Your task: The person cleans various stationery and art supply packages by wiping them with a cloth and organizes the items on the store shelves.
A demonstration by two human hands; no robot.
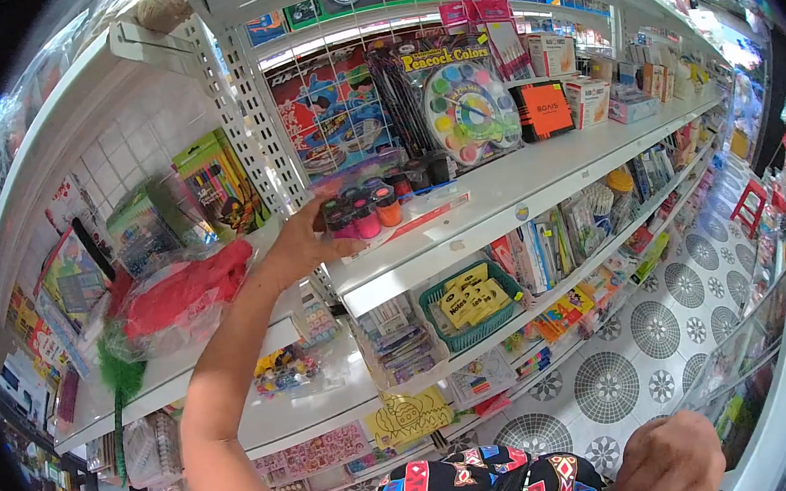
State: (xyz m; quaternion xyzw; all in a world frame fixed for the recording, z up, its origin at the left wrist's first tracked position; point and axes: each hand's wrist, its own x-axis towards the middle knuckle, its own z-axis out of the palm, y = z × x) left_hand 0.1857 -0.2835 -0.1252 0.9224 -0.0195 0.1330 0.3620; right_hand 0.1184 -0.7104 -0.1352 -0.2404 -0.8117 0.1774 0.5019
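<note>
My left hand (313, 243) reaches out to the corner of the upper white shelf. Its thumb and fingers close around the left side of a cluster of small paint pots (367, 212) in pink, orange and dark colours. A clear plastic wrap and a flat red-and-white strip (423, 217) lie beside the pots. Low at the right, close to my body, my right hand (669, 460) is curled into a fist; whatever it may hold is hidden. Behind the pots stands a "Peacock Colors" paint set (473, 112) with a round palette.
A black-and-orange box (545, 109) and white boxes (588, 100) line the shelf. Below sits a green basket (476, 341) of yellow note packs. A red plastic-wrapped item (187, 296) lies on the left shelf. Patterned floor tiles (606, 386) run along the aisle.
</note>
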